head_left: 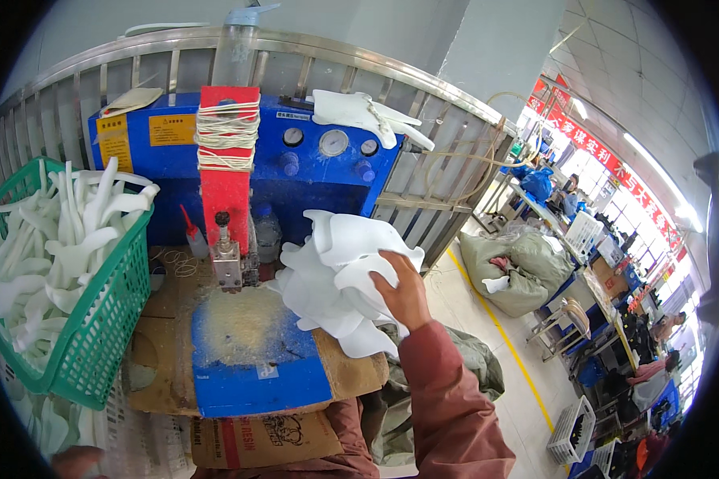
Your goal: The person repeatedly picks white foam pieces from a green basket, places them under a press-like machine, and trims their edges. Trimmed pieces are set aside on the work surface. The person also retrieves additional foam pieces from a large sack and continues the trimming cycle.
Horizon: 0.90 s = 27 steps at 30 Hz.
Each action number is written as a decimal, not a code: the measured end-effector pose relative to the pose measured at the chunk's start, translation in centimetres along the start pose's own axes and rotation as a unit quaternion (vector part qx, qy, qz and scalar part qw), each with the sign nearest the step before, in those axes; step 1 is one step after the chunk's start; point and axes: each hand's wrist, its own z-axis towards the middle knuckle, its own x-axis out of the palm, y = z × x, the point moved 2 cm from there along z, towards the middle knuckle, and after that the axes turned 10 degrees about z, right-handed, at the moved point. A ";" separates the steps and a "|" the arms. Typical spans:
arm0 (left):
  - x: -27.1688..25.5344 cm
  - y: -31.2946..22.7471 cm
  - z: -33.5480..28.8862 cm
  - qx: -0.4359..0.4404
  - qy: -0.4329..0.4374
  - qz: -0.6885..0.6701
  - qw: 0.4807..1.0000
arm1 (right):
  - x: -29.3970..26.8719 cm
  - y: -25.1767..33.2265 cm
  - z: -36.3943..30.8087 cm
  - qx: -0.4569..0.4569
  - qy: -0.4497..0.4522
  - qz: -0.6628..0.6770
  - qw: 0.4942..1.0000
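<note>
Right hand (407, 295) on a stack of white foam insole pieces (335, 279) at the blue press's (295, 160) right.
Fingers spread flat over the stack's edge; the pieces look light, soft and floppy, best gripped as a bundle. Left hand (76, 461) barely visible, fingers untellable.

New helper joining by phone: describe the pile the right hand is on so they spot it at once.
Find the blue machine against the steel railing. At its front right, the right hand rests on a loose heap of white foam cut-outs. Unlike the similar pieces in the green basket, it lies uncontained.
</note>
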 end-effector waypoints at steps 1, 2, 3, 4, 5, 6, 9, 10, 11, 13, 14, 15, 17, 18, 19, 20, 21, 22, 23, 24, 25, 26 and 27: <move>1.1 -2.2 1.8 0.069 -0.040 0.033 0.996 | 0.6 -0.7 1.0 -0.033 0.018 -0.033 0.999; 2.9 -4.7 3.2 0.136 -0.080 0.066 0.985 | 1.8 -1.5 1.8 0.007 0.087 -0.033 0.996; 4.4 -6.5 5.4 0.171 -0.085 0.044 0.981 | 3.1 -1.8 2.2 -0.015 0.105 -0.091 0.990; 5.5 -8.2 7.3 0.206 -0.088 0.021 0.974 | 4.6 -2.0 2.5 -0.041 0.119 -0.154 0.980; 6.4 -9.4 9.0 0.220 -0.059 0.018 0.973 | 6.0 -2.2 2.7 -0.027 0.137 -0.166 0.976; 6.9 -10.3 10.1 0.238 -0.029 0.018 0.971 | 7.1 -2.4 2.9 -0.016 0.151 -0.186 0.971; 8.0 -11.7 11.6 0.201 0.016 -0.020 0.979 | 8.6 -3.1 3.5 0.004 0.158 -0.180 0.971; 8.2 -11.8 12.2 0.207 0.019 -0.025 0.978 | 8.8 -3.3 3.5 0.005 0.158 -0.172 0.972; 8.5 -11.9 12.6 0.210 0.022 -0.031 0.977 | 8.9 -3.5 3.5 -0.007 0.153 -0.183 0.971; 9.2 -11.7 13.4 0.204 0.042 -0.102 0.973 | 9.0 -3.5 3.2 -0.056 0.127 -0.198 0.970; 9.7 -11.6 13.8 0.194 0.059 -0.166 0.965 | 9.0 -3.7 3.3 -0.038 0.138 -0.213 0.966; 9.9 -11.5 14.1 0.183 0.075 -0.231 0.953 | 8.8 -3.7 3.6 -0.055 0.125 -0.218 0.966; 10.1 -11.1 14.3 0.213 0.048 -0.094 0.971 | 8.0 -3.0 4.7 -0.111 0.056 -0.209 0.970; 10.1 -10.9 14.3 0.225 0.035 -0.025 0.973 | 7.2 -2.6 5.6 -0.117 0.018 -0.202 0.972; 10.2 -10.8 14.4 0.225 0.049 -0.052 0.972 | 5.8 -2.1 6.8 -0.109 -0.022 -0.175 0.978; 10.2 -10.9 14.6 0.225 0.062 -0.078 0.969 | 3.7 -1.2 7.9 -0.153 -0.061 -0.165 0.973; 10.1 -11.0 14.8 0.225 0.076 -0.104 0.966 | 1.7 -0.1 8.9 -0.171 -0.078 -0.203 0.961; 10.0 -11.3 15.0 0.236 0.052 -0.104 0.965 | -0.4 1.6 9.4 -0.254 -0.130 -0.212 0.935; 9.9 -11.8 15.3 0.247 0.026 -0.105 0.963 | -2.2 3.3 9.4 -0.252 -0.126 -0.230 0.932; 9.8 -12.4 15.6 0.259 0.001 -0.105 0.960 | -4.0 5.3 9.0 -0.292 -0.114 -0.237 0.920; 9.4 -13.2 15.9 0.269 -0.070 -0.102 0.955 | -5.2 7.4 7.9 -0.304 -0.090 -0.229 0.921; 9.2 -14.1 16.1 0.276 -0.139 -0.097 0.946 | -5.8 9.5 6.3 -0.286 -0.049 -0.237 0.927; 8.9 -15.2 16.1 0.280 -0.207 -0.092 0.933 | -6.2 11.6 4.3 -0.319 -0.007 -0.204 0.926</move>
